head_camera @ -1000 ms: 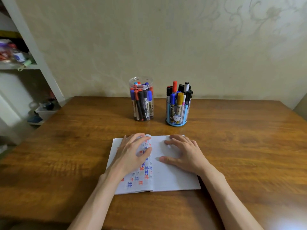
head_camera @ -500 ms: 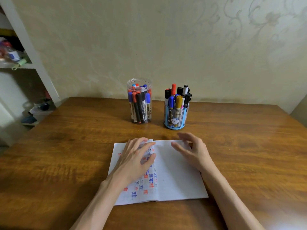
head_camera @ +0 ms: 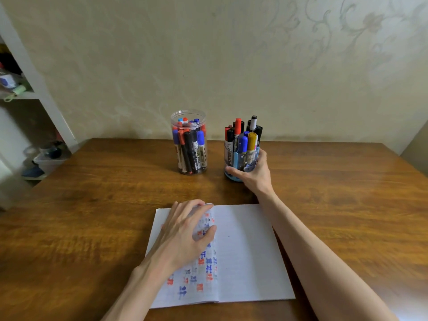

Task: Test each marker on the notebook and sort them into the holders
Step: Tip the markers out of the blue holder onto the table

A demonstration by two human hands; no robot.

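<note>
Head view, wooden table [head_camera: 347,205]: left hand [head_camera: 185,235] flat on notebook [head_camera: 250,262], right hand [head_camera: 254,174] round holder [head_camera: 239,157]

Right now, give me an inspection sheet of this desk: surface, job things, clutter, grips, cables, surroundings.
Surface: brown wooden table.
Job things: open notebook, coloured marks on its left page; clear jar and blue holder behind it, both full of markers.
Clutter: nothing seen.
Grips: left hand flat on the left page; right hand wraps the blue holder.
Cables: nothing seen.
Surroundings: patterned wall behind; shelf with oddments at left.
</note>
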